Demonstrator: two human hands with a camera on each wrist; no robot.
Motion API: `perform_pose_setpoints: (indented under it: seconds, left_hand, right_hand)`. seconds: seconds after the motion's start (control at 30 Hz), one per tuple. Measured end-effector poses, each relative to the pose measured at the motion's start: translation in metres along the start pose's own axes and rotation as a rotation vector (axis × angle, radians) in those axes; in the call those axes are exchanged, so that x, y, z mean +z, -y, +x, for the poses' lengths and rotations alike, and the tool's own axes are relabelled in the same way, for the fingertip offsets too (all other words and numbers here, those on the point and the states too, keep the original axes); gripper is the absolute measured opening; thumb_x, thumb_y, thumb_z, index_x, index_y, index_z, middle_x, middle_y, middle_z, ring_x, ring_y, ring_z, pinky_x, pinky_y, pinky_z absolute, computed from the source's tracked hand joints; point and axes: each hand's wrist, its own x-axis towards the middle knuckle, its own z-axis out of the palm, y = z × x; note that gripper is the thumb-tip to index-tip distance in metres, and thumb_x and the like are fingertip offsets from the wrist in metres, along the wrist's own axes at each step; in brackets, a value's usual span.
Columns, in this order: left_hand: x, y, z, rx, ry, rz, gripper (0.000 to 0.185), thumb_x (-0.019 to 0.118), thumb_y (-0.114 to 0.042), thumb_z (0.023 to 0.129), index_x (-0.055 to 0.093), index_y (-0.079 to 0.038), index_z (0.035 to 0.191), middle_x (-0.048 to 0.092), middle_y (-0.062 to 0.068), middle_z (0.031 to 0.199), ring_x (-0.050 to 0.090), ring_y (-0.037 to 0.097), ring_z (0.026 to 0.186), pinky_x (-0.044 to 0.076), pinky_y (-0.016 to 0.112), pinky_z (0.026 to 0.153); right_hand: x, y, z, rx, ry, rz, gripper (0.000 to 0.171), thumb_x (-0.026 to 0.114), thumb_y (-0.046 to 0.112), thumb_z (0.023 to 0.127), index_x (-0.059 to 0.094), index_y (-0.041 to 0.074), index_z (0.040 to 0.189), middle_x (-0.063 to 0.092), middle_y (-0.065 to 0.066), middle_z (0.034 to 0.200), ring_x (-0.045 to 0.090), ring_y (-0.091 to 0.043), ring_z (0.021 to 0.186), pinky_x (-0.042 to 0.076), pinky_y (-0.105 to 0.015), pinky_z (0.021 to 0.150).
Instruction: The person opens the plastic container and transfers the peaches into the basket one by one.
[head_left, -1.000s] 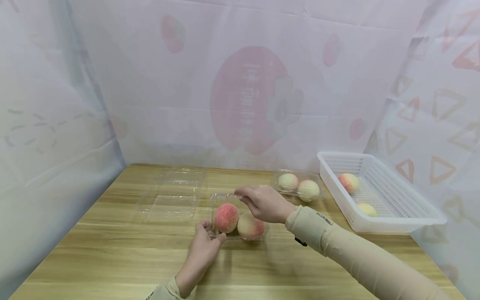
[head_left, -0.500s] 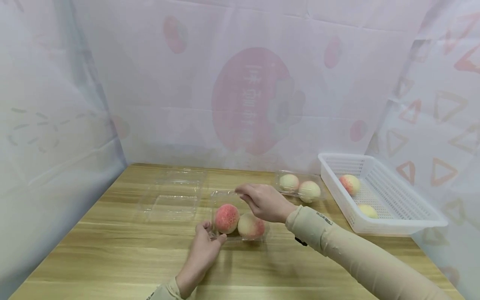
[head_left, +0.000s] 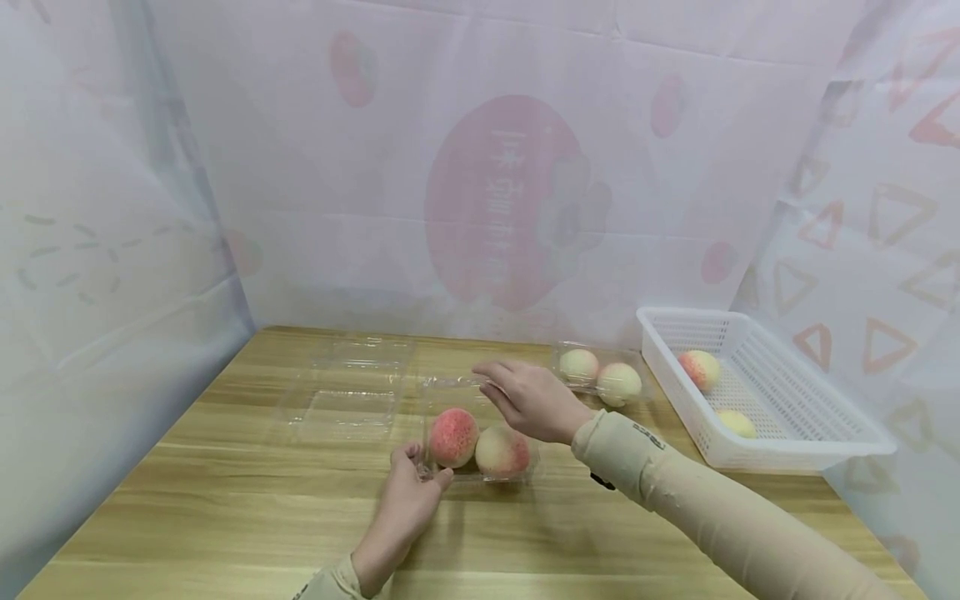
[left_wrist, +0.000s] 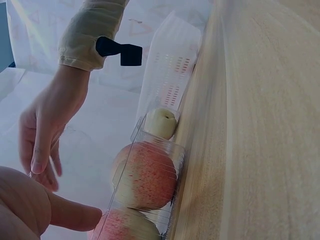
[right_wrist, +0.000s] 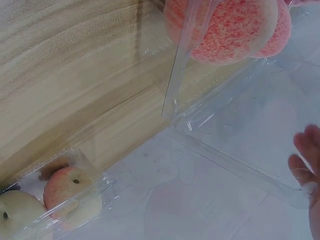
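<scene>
My left hand grips the left front corner of a clear plastic clamshell box, its thumb by the front rim. Inside lie two peaches side by side, one mostly pink and one paler. The clamshell's clear lid stands raised on the far side. Up at the lid's top edge, my right hand holds it between thumb and fingers; the contact is partly hidden in the head view. In the left wrist view, the left thumb lies close to the near peach.
An open clear clamshell lies to the left on the wooden table. Behind the right hand sits another clamshell with two pale peaches. A white perforated basket at the right holds two peaches. Printed cloth walls enclose the table.
The lid's top edge has risen slightly with my right hand, whose fingers now look a little more spread. My left hand and the peaches stay where they were.
</scene>
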Motion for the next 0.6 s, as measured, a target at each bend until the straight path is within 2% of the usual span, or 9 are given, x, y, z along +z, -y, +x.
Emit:
perform_pose_setpoints:
  seconds: [0.17, 0.3, 0.4, 0.6]
  left_hand:
    - [0.0008, 0.0009, 0.0001, 0.001, -0.001, 0.011, 0.072, 0.068, -0.004, 0.088, 0.022, 0.017, 0.14, 0.029, 0.043, 0.143, 0.032, 0.053, 0.132, 0.027, 0.06, 0.109]
    - [0.0008, 0.0001, 0.0004, -0.002, 0.001, 0.021, 0.073, 0.068, -0.004, 0.088, 0.022, 0.017, 0.14, 0.028, 0.043, 0.144, 0.031, 0.054, 0.132, 0.027, 0.061, 0.109]
    - [-0.0002, -0.0013, 0.0006, -0.007, 0.007, 0.01, 0.073, 0.067, -0.004, 0.089, 0.021, 0.017, 0.141, 0.025, 0.043, 0.145, 0.029, 0.053, 0.134, 0.026, 0.06, 0.11]
    - [-0.0001, -0.0014, 0.0007, -0.004, 0.008, 0.002, 0.073, 0.067, -0.003, 0.089, 0.02, 0.018, 0.141, 0.025, 0.043, 0.145, 0.028, 0.053, 0.134, 0.026, 0.059, 0.11]
  right_hand:
    - [-0.0048, -0.0055, 0.0024, -0.047, -0.139, -0.014, 0.051, 0.07, 0.016, 0.091, 0.052, -0.003, 0.135, 0.051, -0.018, 0.137, 0.049, -0.032, 0.126, 0.042, -0.041, 0.106]
    - [-0.009, -0.0085, 0.0035, -0.073, -0.227, -0.017, 0.058, 0.074, 0.013, 0.086, 0.05, -0.005, 0.135, 0.047, -0.021, 0.14, 0.047, -0.033, 0.128, 0.041, -0.042, 0.107]
    - [-0.0093, -0.0093, 0.0021, -0.061, -0.229, -0.009, 0.057, 0.075, 0.013, 0.085, 0.051, -0.004, 0.134, 0.048, -0.022, 0.139, 0.049, -0.033, 0.126, 0.043, -0.042, 0.104]
    - [-0.004, -0.0095, -0.004, -0.002, -0.154, 0.012, 0.054, 0.074, 0.018, 0.087, 0.053, -0.002, 0.133, 0.049, -0.017, 0.14, 0.048, -0.029, 0.127, 0.043, -0.042, 0.104]
